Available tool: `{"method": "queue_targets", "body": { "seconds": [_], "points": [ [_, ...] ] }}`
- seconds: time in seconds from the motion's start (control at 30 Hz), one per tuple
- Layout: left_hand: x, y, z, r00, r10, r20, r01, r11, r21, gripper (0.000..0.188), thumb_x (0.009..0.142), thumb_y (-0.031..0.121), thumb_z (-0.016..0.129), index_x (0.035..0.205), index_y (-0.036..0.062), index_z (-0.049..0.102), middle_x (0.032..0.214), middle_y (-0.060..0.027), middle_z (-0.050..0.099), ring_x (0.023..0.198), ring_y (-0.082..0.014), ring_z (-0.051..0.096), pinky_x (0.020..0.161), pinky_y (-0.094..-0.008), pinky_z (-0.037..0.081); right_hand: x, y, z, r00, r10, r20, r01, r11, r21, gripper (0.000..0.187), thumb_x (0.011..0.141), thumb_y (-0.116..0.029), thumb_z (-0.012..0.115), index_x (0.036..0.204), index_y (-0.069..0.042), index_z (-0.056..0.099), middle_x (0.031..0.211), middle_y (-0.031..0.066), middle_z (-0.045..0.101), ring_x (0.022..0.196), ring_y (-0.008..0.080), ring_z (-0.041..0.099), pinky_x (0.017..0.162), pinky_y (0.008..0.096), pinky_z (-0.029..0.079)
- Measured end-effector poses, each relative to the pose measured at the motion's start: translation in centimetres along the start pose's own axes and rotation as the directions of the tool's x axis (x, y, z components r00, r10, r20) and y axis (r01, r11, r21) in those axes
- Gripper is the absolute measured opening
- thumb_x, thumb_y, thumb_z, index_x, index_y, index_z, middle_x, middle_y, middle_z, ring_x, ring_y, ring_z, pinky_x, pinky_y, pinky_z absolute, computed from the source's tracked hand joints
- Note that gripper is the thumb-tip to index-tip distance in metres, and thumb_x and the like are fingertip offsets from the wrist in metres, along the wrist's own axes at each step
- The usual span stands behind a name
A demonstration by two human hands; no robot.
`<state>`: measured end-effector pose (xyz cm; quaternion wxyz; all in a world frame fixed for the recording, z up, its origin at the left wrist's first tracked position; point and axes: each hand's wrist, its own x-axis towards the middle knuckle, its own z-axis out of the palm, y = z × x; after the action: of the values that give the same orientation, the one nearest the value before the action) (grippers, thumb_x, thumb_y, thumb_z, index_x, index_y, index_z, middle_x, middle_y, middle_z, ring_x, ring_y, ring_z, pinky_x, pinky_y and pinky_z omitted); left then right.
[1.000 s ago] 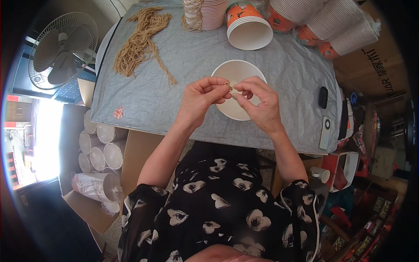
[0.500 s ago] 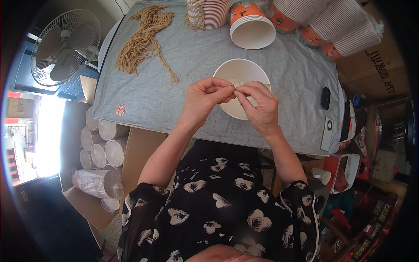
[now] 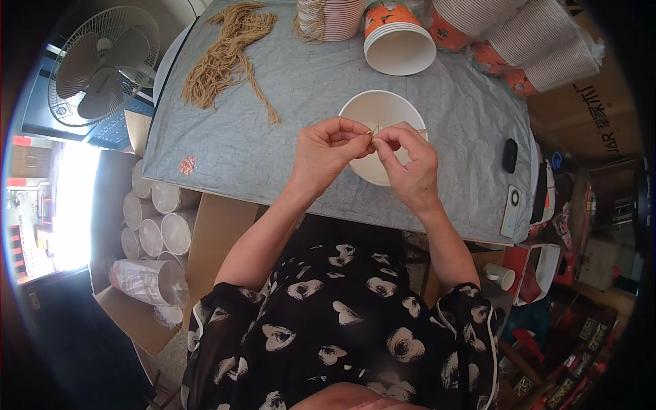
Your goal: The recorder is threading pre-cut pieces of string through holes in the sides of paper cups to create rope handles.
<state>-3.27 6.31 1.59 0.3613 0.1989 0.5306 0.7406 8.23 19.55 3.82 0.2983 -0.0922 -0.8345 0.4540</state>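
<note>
Over the mouth of a white paper bucket (image 3: 380,102), my left hand (image 3: 329,152) and my right hand (image 3: 413,164) meet fingertip to fingertip. Both pinch a thin tan string (image 3: 375,128), which makes a small loop between them. A bit of string also shows at the bucket's right rim, beyond my right fingers. Where exactly the string runs under my fingertips is hidden. Farther left on the table lies a loose bundle of tan strings (image 3: 222,58), one strand trailing toward me.
Behind the bucket, an orange-patterned stack of paper buckets (image 3: 400,51) lies tipped toward me. Another stack (image 3: 335,20), hung with string, stands beside it; more wrapped stacks (image 3: 533,41) fill the back right. A black object (image 3: 509,155) and a phone (image 3: 511,210) lie at the right edge.
The string loop between my fingertips has changed shape and looks narrower. Both hands stay pinched over the bucket, and the whole view has shifted slightly.
</note>
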Motion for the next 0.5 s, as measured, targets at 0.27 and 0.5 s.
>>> {"method": "queue_targets", "body": {
  "seconds": [0.27,0.5],
  "points": [
    [-0.61,0.27,0.59,0.999,0.047,0.027,-0.048,0.997,0.066,0.016,0.089,0.003,0.075,0.103,-0.0048,0.073,0.094,-0.0104,0.076,0.087,-0.0142,0.073,0.078,-0.0261,0.059,-0.07,0.06,-0.84,0.926,0.364,0.101,-0.375,0.858,0.350,0.009,0.095,-0.008,0.069,0.094,0.001,0.070,0.086,0.0009,0.071,0.072,0.0053,0.060,0.067,0.0207,0.049],
    [-0.80,0.11,0.75,0.999,0.042,0.033,-0.046,0.990,0.137,0.017,0.090,0.006,0.074,0.103,-0.0052,0.074,0.093,-0.0091,0.076,0.086,-0.0135,0.072,0.078,-0.0257,0.059,-0.27,0.41,-0.77,0.915,0.389,0.105,-0.396,0.824,0.406,0.011,0.095,-0.011,0.070,0.095,0.000,0.071,0.075,-0.0023,0.066,0.065,0.0021,0.054,0.058,0.0193,0.042]
  ]
}}
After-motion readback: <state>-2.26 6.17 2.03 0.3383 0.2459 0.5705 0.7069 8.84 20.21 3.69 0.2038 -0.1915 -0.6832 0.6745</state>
